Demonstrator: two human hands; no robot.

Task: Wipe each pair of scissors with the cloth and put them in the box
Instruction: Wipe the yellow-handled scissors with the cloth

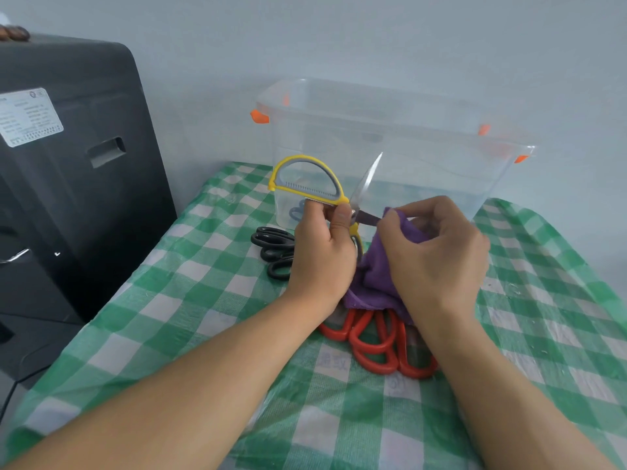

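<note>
My left hand (322, 252) grips a pair of yellow-handled scissors (307, 179) near the pivot, its blades spread apart above the table. One blade points up in front of the clear plastic box (390, 130). The other blade runs right into the purple cloth (376, 273), which my right hand (437, 252) pinches around it. Black scissors (274, 247) lie on the tablecloth left of my left hand. Red-handled scissors (376, 344) lie under the cloth, near my right wrist. A grey-handled pair (297, 210) shows faintly through the box wall.
The green and white checked tablecloth (190, 300) covers the table. A large dark grey machine (68, 164) with a white label stands close on the left. A pale wall rises right behind the box.
</note>
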